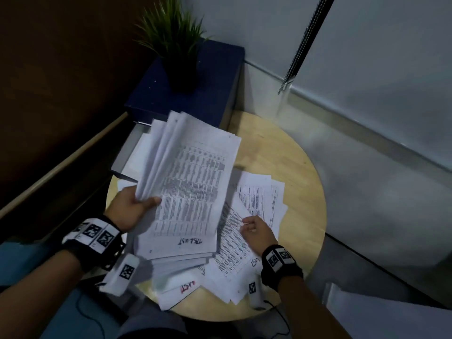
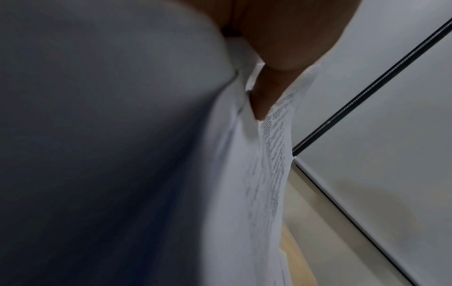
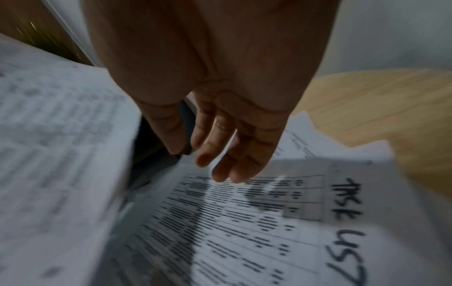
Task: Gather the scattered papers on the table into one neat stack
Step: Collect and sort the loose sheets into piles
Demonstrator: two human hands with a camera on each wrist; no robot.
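Pinching the gathered stack [image 1: 188, 182] at its left edge, your left hand [image 1: 133, 207] tilts it up, likely to take more. Your right hand [image 1: 258, 231], fingers relaxed, reaches the loose sheets [image 1: 259, 201] on the round table [image 1: 303, 182], right side. Handwriting reads roughly "TASK LIST".

Round wooden table [image 1: 293, 167] bears scattered printed papers [image 1: 259, 199].

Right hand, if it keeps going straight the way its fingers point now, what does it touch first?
Most likely the loose printed sheet lying just beneath the right hand; its fingertips hang close above the print, though blur hides whether they already touch.
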